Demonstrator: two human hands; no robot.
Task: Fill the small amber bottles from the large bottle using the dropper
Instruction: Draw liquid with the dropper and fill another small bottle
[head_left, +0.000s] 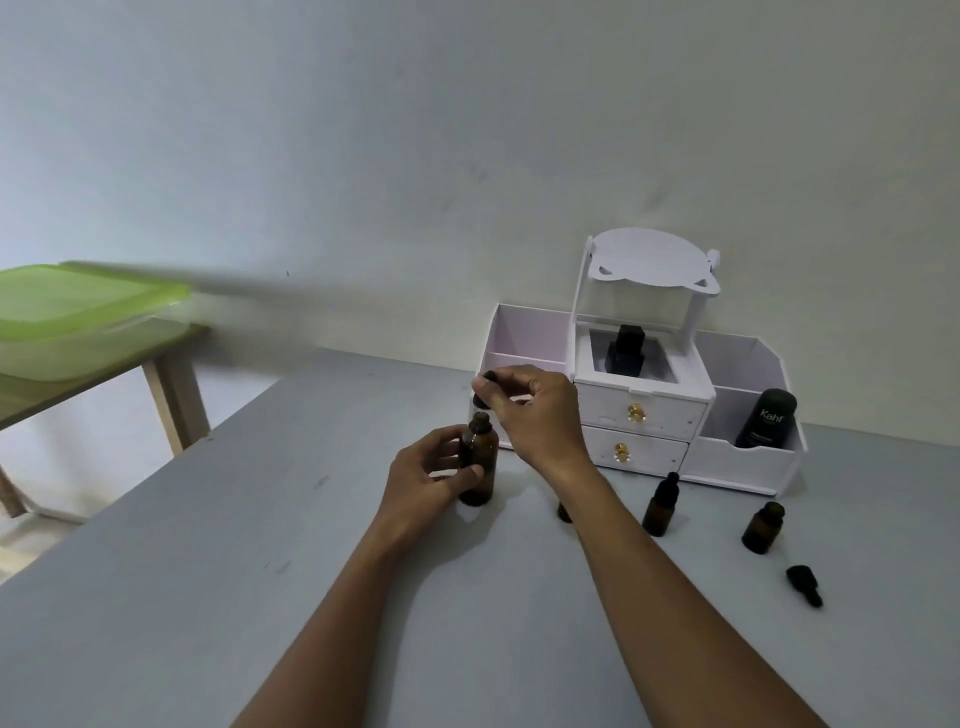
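The left hand (431, 478) grips the large bottle (479, 467) on the counter (208, 597); the right hand (540, 413) pinches the dropper (485, 388) over its mouth. Drops may fall on the way to the small bottles (762, 527), and the forearm can knock one.

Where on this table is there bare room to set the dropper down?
Widest bare patch: the grey table left of the left hand and large bottle. Another lies between the forearms. Crowded right of the right hand: small bottles and a loose dropper cap before the white organizer.
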